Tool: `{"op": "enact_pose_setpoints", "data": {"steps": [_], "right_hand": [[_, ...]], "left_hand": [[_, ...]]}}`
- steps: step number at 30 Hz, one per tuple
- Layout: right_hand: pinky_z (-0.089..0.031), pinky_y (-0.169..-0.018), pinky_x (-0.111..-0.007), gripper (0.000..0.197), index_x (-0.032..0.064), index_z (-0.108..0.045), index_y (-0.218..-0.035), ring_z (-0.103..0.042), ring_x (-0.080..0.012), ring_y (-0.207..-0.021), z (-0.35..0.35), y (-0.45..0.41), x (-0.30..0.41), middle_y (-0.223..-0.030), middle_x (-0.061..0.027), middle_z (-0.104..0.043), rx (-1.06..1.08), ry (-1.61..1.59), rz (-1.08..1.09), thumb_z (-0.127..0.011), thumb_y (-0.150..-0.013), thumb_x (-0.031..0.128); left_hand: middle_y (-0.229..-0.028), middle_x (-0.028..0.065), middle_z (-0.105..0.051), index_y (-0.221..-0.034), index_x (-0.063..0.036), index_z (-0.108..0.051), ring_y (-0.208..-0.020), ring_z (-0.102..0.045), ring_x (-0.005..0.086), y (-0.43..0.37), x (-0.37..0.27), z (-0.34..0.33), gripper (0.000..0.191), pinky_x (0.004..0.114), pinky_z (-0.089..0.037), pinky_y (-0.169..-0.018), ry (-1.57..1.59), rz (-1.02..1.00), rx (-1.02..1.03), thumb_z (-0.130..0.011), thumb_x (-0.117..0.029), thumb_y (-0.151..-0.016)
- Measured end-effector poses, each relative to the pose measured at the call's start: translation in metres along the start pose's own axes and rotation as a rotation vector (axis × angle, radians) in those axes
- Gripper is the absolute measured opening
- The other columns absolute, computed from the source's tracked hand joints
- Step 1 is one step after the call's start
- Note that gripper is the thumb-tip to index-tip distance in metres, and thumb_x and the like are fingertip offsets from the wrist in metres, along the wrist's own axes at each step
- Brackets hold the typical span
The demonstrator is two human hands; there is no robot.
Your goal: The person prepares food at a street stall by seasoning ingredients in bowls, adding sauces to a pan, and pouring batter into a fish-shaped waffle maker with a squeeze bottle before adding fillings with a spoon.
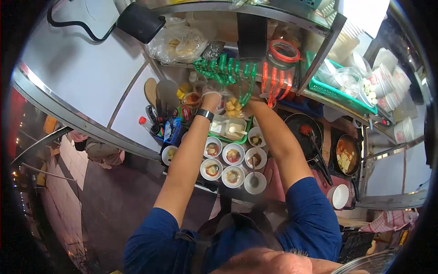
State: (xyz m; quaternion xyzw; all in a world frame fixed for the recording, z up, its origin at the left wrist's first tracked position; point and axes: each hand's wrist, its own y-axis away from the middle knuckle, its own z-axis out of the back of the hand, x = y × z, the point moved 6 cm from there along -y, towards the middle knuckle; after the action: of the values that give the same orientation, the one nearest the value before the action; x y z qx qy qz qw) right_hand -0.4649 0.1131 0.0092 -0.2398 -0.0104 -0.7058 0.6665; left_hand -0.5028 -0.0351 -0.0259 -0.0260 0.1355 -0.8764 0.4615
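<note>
Both arms stretch forward over the counter to just below the shelf. My left hand [211, 94], in what looks like a clear plastic glove, is beside a tub of orange-red seasoning [192, 99]; its fingers are blurred. Hanging green printed strips partly cover my right hand [247, 96], which is at a clear plastic bag of yellow chunks [233, 108]. Whether either hand grips anything cannot be told. Nearer me, a green tray [245, 137] holds containers of pale powder with white spoons. White bowls [233, 176] with sauces and seasonings stand in rows, one with a metal spoon [253, 171].
At the right are a black frying pan [297, 126] with a red-smeared ladle, a smaller pan of food [346, 154] and an empty white bowl [338, 196]. A blue basket [176, 135] with bottles stands left. The metal shelf edge [219, 7] and green basket [337, 90] overhang the counter.
</note>
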Motion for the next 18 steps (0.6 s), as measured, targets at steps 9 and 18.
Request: {"op": "enact_pose_setpoints", "data": {"steps": [9,18], "right_hand": [[-0.052,-0.088,-0.041,0.04,0.0099,-0.06,-0.127,-0.062,-0.0256,-0.105,0.012,-0.01,-0.029,-0.122,-0.0127,-0.062,-0.096,-0.218,0.018,-0.06,-0.095,0.034],[-0.053,-0.085,-0.037,0.036,0.0077,-0.058,-0.127,-0.063,-0.0212,-0.102,0.025,0.021,-0.074,-0.119,-0.0105,-0.063,-0.522,-0.904,-0.251,-0.058,-0.098,0.028]], "left_hand": [[-0.125,0.0151,-0.065,-0.127,-0.0019,-0.06,-0.11,-0.061,0.0311,-0.008,-0.001,0.027,0.04,0.041,-0.043,-0.099,0.027,0.026,0.084,-0.057,-0.025,-0.095],[-0.129,0.0131,-0.061,-0.132,-0.0011,-0.046,-0.116,-0.058,0.0245,-0.022,0.027,-0.037,0.046,0.04,-0.046,-0.096,1.166,0.371,-0.065,-0.064,-0.008,-0.09]]}}
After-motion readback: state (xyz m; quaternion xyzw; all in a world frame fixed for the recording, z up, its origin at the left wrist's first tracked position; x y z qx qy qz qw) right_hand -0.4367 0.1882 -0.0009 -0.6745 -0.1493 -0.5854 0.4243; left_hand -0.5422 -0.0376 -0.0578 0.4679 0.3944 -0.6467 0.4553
